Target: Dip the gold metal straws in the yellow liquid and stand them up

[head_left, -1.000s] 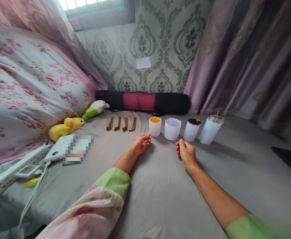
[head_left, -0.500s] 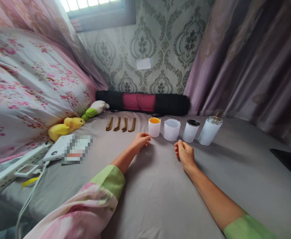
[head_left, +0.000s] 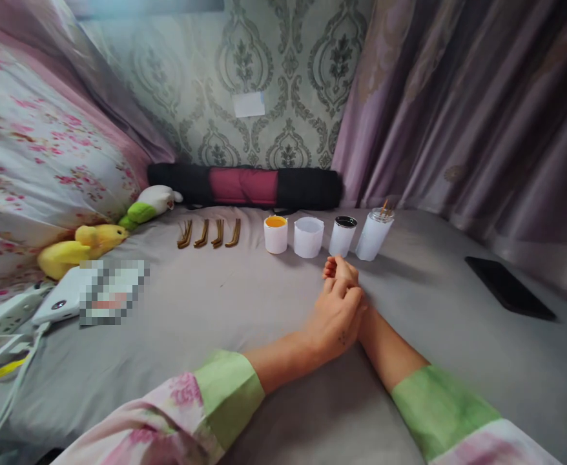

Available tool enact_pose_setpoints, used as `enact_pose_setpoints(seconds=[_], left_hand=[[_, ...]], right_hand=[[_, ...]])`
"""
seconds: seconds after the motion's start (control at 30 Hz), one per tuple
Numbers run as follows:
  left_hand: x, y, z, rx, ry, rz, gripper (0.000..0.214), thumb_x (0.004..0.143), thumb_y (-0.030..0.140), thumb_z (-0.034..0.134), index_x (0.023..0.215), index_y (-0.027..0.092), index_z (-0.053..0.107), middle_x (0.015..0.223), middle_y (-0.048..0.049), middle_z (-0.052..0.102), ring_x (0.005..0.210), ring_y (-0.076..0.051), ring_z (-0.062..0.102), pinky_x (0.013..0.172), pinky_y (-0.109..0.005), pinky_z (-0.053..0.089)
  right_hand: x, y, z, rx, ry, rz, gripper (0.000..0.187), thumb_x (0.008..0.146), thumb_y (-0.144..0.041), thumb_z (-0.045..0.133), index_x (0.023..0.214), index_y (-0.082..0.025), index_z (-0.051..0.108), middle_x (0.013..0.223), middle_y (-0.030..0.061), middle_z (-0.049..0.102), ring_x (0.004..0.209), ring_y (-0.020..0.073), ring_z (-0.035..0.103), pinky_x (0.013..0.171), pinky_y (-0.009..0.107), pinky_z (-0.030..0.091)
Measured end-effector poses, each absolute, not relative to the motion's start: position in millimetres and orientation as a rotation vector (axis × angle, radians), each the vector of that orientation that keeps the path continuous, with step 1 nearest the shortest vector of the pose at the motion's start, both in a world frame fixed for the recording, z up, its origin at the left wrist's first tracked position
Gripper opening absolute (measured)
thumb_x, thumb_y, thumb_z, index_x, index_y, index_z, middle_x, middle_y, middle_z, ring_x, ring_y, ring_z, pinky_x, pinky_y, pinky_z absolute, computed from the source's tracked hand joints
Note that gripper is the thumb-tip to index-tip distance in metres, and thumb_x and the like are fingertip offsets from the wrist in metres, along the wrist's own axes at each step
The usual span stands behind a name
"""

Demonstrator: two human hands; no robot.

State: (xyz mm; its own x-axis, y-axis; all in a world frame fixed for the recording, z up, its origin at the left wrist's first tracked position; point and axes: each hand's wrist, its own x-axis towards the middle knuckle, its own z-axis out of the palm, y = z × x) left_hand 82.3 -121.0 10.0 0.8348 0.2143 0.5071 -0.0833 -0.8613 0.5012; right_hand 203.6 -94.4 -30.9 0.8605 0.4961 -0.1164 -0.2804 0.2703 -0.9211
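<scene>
My left hand lies across my right wrist, its fingers curled around it. My right hand is loosely curled in front of the cups; nothing shows in its fingers, though part of it is hidden behind the left. Beyond the hands stands a row of white-wrapped containers: a cup with orange inside, a wider whitish cup, a dark-topped one, and a taller jar with thin brown sticks poking out. Left of them lie several bundles of bent, gold-brown sticks.
A black phone lies at the right. Along the left are a yellow plush toy, a white power bank, a blurred packet, a cable and a power strip. A black-and-maroon roll lies against the wall.
My left hand has moved right, from near the orange cup onto my right wrist. The view has turned to the right, showing more of the phone.
</scene>
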Motion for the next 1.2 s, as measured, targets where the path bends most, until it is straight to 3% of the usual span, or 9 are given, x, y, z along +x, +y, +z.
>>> enact_pose_setpoints(seconds=[0.1, 0.23, 0.47, 0.67, 0.83, 1.2], left_hand=[[77, -149, 8, 2.502, 0.055, 0.681, 0.020, 0.081, 0.013, 0.036, 0.096, 0.019, 0.048, 0.100, -0.0091, 0.047, 0.097, -0.021, 0.042, 0.087, -0.040, 0.037], [67, -164, 11, 2.383, -0.122, 0.554, 0.019, 0.082, 0.015, 0.034, 0.095, 0.017, 0.049, 0.097, -0.0083, 0.049, 0.088, -0.015, 0.047, 0.078, -0.027, 0.042], [54, -88, 9, 2.414, 0.196, 0.522, 0.015, 0.078, 0.013, 0.039, 0.084, 0.018, 0.052, 0.080, -0.0020, 0.055, 0.063, -0.009, 0.047, 0.059, -0.020, 0.038], [35, 24, 7, 2.596, 0.606, 0.655, 0.016, 0.075, 0.014, 0.041, 0.079, 0.017, 0.056, 0.072, -0.0024, 0.057, 0.065, -0.011, 0.050, 0.062, -0.022, 0.039], [25, 99, 13, 2.621, 1.116, 0.626, 0.019, 0.073, 0.014, 0.043, 0.082, 0.017, 0.060, 0.083, -0.0049, 0.061, 0.079, -0.014, 0.054, 0.071, -0.023, 0.041], [33, 168, 13, 2.619, 1.383, 0.405, 0.020, 0.069, 0.014, 0.048, 0.084, 0.016, 0.062, 0.091, -0.0093, 0.059, 0.088, -0.018, 0.055, 0.074, -0.024, 0.041]], right_hand=[[208, -97, -26, -1.096, -0.040, 0.603, 0.013, 0.075, -0.023, 0.047, 0.063, -0.018, 0.051, 0.048, -0.0033, 0.050, 0.038, 0.0060, 0.044, 0.037, 0.018, 0.037], [211, -102, -21, -1.008, 0.049, 0.648, 0.015, 0.077, -0.019, 0.042, 0.065, -0.017, 0.050, 0.049, -0.0040, 0.049, 0.039, 0.0047, 0.044, 0.038, 0.017, 0.037], [208, -103, -17, -0.980, 0.091, 0.665, 0.015, 0.076, -0.020, 0.044, 0.063, -0.016, 0.050, 0.046, -0.0045, 0.049, 0.037, 0.0047, 0.042, 0.035, 0.016, 0.034], [201, -101, -22, -1.096, -0.105, 0.594, 0.018, 0.070, -0.032, 0.054, 0.063, -0.016, 0.052, 0.047, -0.0047, 0.050, 0.038, 0.0050, 0.043, 0.034, 0.017, 0.032], [198, -100, -31, -1.217, -0.266, 0.570, 0.026, 0.070, -0.042, 0.056, 0.066, -0.017, 0.054, 0.051, -0.0044, 0.051, 0.040, 0.0051, 0.043, 0.036, 0.017, 0.033], [198, -101, -32, -1.270, -0.318, 0.594, 0.028, 0.072, -0.045, 0.054, 0.069, -0.017, 0.054, 0.054, -0.0039, 0.050, 0.042, 0.0055, 0.043, 0.039, 0.017, 0.034]])
